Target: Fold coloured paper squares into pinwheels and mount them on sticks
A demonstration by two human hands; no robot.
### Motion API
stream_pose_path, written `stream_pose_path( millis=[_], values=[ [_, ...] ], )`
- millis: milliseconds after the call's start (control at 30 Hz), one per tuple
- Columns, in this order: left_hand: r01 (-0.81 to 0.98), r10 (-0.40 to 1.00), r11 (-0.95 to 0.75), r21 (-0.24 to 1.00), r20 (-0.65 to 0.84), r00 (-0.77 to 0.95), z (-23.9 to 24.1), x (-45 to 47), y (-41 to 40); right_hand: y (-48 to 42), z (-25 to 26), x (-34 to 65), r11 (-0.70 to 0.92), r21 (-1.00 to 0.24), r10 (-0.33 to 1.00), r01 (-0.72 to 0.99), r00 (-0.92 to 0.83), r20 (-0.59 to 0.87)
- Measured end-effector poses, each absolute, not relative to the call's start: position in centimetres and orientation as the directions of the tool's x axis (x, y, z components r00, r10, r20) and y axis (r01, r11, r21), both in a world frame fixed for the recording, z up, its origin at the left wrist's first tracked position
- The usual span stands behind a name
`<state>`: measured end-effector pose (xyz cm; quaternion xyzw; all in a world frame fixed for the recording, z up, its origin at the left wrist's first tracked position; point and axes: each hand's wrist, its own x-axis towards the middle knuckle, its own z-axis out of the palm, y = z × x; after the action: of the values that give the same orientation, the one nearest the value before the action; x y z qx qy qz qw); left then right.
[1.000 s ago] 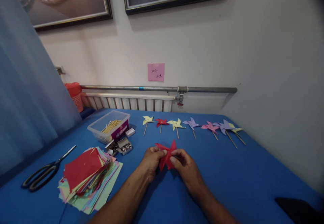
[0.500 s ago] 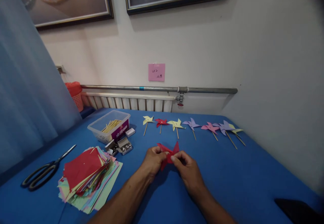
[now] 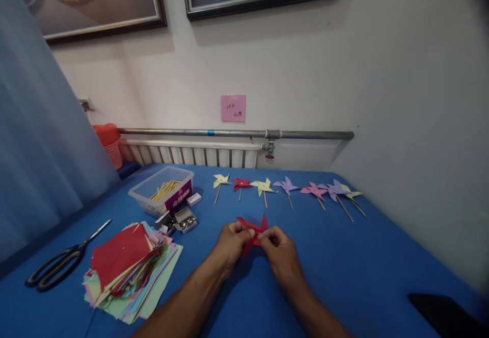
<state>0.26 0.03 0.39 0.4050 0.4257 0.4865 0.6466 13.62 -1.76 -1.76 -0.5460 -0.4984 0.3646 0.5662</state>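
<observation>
A red paper pinwheel [image 3: 250, 227] is held just above the blue table [image 3: 344, 256], near its middle. My left hand [image 3: 230, 243] pinches its left side with thumb and fingers closed. My right hand [image 3: 280, 254] pinches its centre from the right, fingers pressed together. Much of the red paper is hidden behind my fingers. A row of several finished pinwheels on sticks [image 3: 289, 188], yellow, red, purple and pink, lies beyond my hands.
A stack of coloured paper squares [image 3: 128, 266] lies at the left, black scissors [image 3: 57, 266] beside it. A clear tub of wooden sticks [image 3: 162, 195] and small open boxes of pins [image 3: 185, 221] stand behind the stack. A dark object [image 3: 446, 312] rests at the right front corner.
The red paper's points have been drawn closer together between my fingers. My hands have shifted slightly; the view has drifted a little to the right.
</observation>
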Motion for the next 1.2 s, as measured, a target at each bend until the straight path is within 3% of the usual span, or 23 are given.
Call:
stream_pose_path(
  millis=[233,367,500,667,800,967,1200],
  values=[
    [-0.15,0.976,0.211,0.966,-0.2,0.088,-0.4,0.4,0.3,-1.7,-1.9,13.6,0.146,-0.98,0.954,0.133,0.243,0.175],
    [-0.205,0.976,0.203,0.957,-0.181,0.121,-0.4,0.1,0.5,-1.5,-1.8,13.6,0.124,-0.991,0.952,-0.058,0.288,0.103],
    [-0.236,0.974,0.198,0.951,-0.164,0.159,0.1,-0.2,0.4,-1.5,-1.7,14.0,0.02,-0.969,0.992,-0.245,0.125,-0.011],
    [-0.18,0.97,0.19,0.965,-0.156,0.188,0.3,0.1,0.1,-1.5,-1.6,14.6,-0.064,-0.985,0.998,-0.159,-0.021,-0.062],
    [-0.164,0.971,0.194,0.967,-0.166,0.172,0.1,0.3,0.1,-1.3,-2.1,14.6,-0.042,-0.994,0.999,-0.102,0.025,-0.044],
    [-0.22,0.97,0.207,0.953,-0.171,0.172,0.6,-0.3,0.2,-0.5,-3.2,14.5,-0.035,-0.984,0.994,-0.174,0.096,-0.053],
    [-0.128,0.97,0.193,0.973,-0.17,0.172,0.6,-0.6,0.4,-0.3,-3.4,14.5,-0.05,-0.968,0.988,-0.248,0.128,-0.083]
  ],
)
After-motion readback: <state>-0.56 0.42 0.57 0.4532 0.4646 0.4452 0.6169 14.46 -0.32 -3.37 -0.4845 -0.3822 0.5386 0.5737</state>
